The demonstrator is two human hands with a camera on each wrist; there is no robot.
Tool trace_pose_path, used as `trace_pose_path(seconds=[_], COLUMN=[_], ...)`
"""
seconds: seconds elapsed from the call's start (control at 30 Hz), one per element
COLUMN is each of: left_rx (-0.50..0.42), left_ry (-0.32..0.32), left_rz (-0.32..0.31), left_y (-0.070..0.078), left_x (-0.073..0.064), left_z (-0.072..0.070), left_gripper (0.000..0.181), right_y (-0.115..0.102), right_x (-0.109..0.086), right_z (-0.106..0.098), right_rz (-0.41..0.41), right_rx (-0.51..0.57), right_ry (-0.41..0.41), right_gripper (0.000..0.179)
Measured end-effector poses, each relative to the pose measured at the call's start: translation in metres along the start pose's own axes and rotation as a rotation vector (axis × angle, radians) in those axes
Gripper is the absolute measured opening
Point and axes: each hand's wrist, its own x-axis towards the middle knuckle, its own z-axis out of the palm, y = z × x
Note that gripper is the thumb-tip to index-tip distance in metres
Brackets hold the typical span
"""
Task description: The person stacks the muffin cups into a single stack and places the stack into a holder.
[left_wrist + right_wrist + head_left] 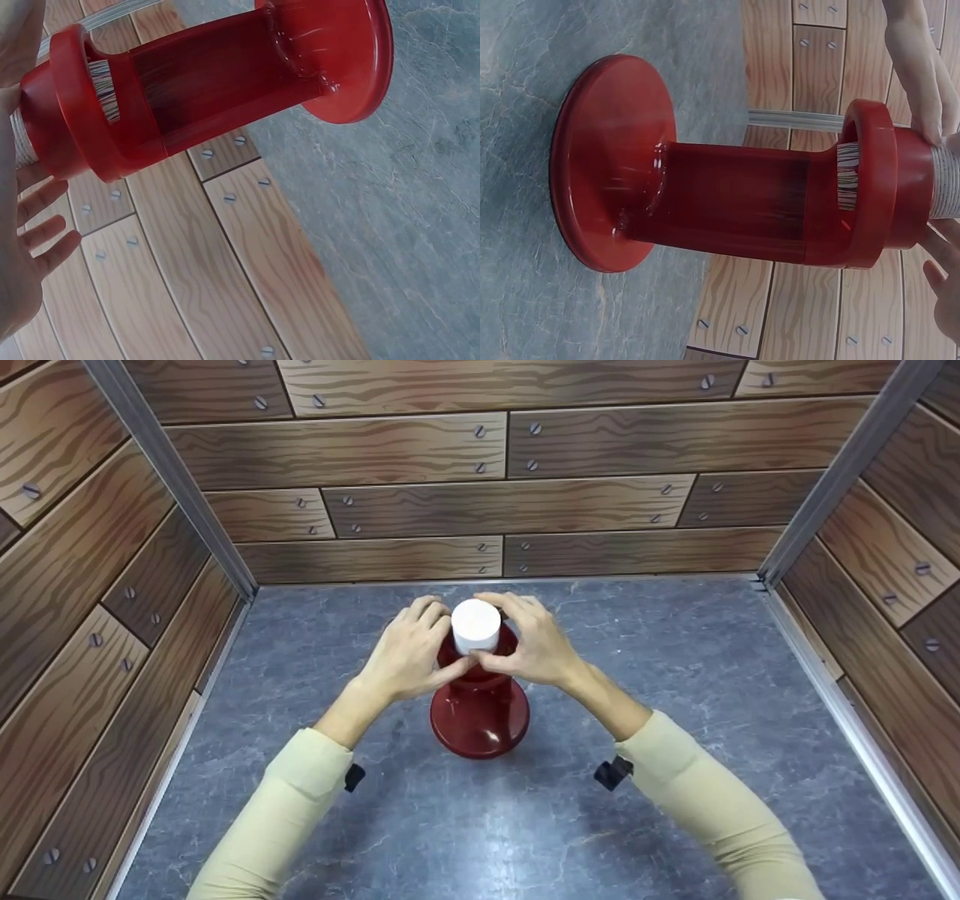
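Observation:
A glossy red stand (480,720) with a round base and a hollow column stands upright on the floor. Above its ringed top sits a white round stack (475,622), whose side shows many thin layers (946,180) in the right wrist view. My left hand (405,652) holds the stack from the left, thumb across the front. From the right, my right hand (540,641) grips it between thumb in front and index finger behind. Through a side opening below the ring, more thin layered edges (847,176) with coloured streaks show. The lower part of the stack is hidden inside the stand.
The grey marbled floor (675,675) spreads around the stand. Wood-patterned walls (495,510) rise at the back and both sides, with metal strips (832,690) along their edges. A black wrist mount (613,772) hangs under the right sleeve.

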Motion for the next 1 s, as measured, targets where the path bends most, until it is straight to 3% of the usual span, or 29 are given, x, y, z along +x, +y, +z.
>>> trace_pose_path(seconds=[0.33, 0.67, 1.0], left_rx=[-0.017, -0.043, -0.051], left_ry=[-0.024, -0.034, -0.039], left_rz=[-0.022, -0.027, -0.032], left_y=[0.0000, -0.0009, -0.0018], left_x=[-0.0010, -0.0018, -0.0028], left_z=[0.0023, 0.0040, 0.0052], left_gripper=[0.055, 0.053, 0.050], right_y=[0.0043, 0.0049, 0.0082], right_x=[-0.0011, -0.0031, -0.0034], right_z=[0.0035, 0.0059, 0.0061], right_rz=[-0.005, 0.053, 0.032], right_rx=[-0.001, 0.041, 0.022], right_ry=[-0.008, -0.024, -0.038], right_gripper=[0.073, 0.073, 0.073])
